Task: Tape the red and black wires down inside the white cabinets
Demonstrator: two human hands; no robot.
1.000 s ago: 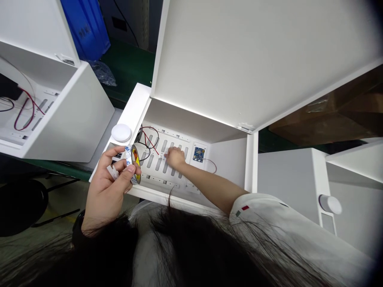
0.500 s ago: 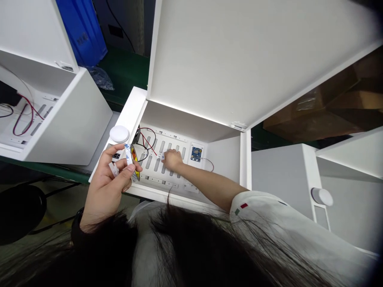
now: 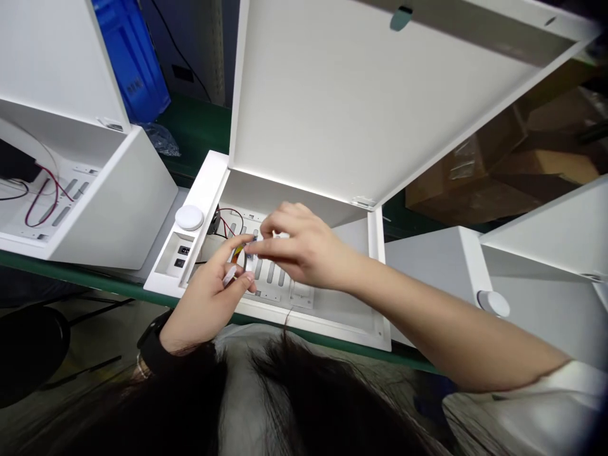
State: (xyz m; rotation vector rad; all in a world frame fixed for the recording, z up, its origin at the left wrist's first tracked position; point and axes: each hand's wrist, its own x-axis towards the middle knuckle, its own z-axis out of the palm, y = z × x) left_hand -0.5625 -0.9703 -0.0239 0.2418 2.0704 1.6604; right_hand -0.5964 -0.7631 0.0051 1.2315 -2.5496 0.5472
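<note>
In my left hand (image 3: 209,291) is a white strip with blue print (image 3: 251,259), pinched between fingers and thumb. A curved yellow-and-grey piece (image 3: 237,253) shows beside the strip. Between the lower fingers of the same hand sits a small white piece (image 3: 230,275). My right hand (image 3: 304,247) has its fingertips closed at the strip's upper end, touching my left fingers. Both hands are above an open white box (image 3: 332,316) with a slotted floor. Red and black wires (image 3: 230,218) lie at its left end. My right hand hides the blue circuit board area.
The box's large lid (image 3: 323,95) stands raised behind the hands. A round white knob (image 3: 189,217) and a socket panel (image 3: 175,256) are on the left end. Other white boxes (image 3: 114,209) stand on either side. A blue bin (image 3: 133,63) and cardboard boxes (image 3: 475,171) are behind.
My right hand has risen from the box floor and moved to the strip. My left hand has shifted right, over the box. The view has shifted slightly.
</note>
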